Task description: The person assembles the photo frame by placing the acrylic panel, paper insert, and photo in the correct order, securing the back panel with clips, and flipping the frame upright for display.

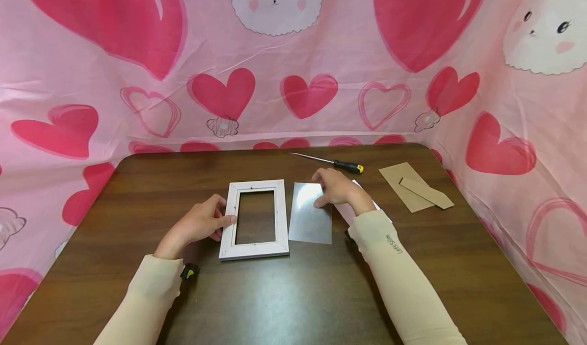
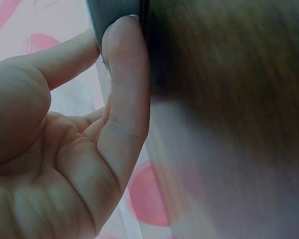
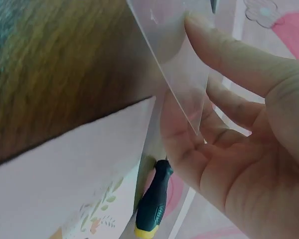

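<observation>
A white picture frame (image 1: 259,251) lies on the table with its opening bare, small dark tabs along the inner edge. My left hand (image 1: 199,222) grips the frame's left side, thumb on top and fingers at the outer edge. The left wrist view shows the frame's edge (image 2: 114,9) between thumb and finger. To the right of the frame is a clear sheet (image 1: 309,222). My right hand (image 1: 338,186) pinches it near its upper right part; in the right wrist view the transparent sheet (image 3: 174,55) sits between thumb and fingers, its corner tilted.
A white card (image 3: 79,169) with a printed leaf pattern lies partly beneath my right arm. Behind my right hand is a screwdriver (image 1: 348,166) with a black and yellow handle. A brown backing board (image 1: 401,179) with a stand strip (image 1: 426,192) lies at the right.
</observation>
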`<state>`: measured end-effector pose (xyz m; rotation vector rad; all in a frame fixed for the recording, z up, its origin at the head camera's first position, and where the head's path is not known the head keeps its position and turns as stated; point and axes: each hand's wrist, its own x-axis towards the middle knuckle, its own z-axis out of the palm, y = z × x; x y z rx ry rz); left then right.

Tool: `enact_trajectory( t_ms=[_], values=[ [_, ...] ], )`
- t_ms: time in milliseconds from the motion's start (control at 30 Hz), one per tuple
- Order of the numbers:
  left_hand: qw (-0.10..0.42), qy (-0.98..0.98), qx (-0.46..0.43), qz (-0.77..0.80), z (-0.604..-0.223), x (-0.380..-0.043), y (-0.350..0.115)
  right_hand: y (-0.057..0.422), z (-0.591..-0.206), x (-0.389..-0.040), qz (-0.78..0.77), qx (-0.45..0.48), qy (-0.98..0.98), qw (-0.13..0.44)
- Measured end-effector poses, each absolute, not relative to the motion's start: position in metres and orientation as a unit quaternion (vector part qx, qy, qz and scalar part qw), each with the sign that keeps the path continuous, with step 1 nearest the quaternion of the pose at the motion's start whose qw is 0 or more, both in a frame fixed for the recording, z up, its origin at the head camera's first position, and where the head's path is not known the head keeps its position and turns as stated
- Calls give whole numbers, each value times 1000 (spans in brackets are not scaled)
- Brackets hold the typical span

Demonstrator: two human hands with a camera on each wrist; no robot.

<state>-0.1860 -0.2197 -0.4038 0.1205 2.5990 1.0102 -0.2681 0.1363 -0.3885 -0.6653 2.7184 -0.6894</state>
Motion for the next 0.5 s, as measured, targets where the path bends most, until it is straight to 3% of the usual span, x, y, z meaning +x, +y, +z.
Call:
enact_trajectory(
  t_ms=[500],
  values=[
    [182, 915, 39, 357, -404, -187, -219, 155, -382, -263, -362, -201, 897, 151]
  ],
)
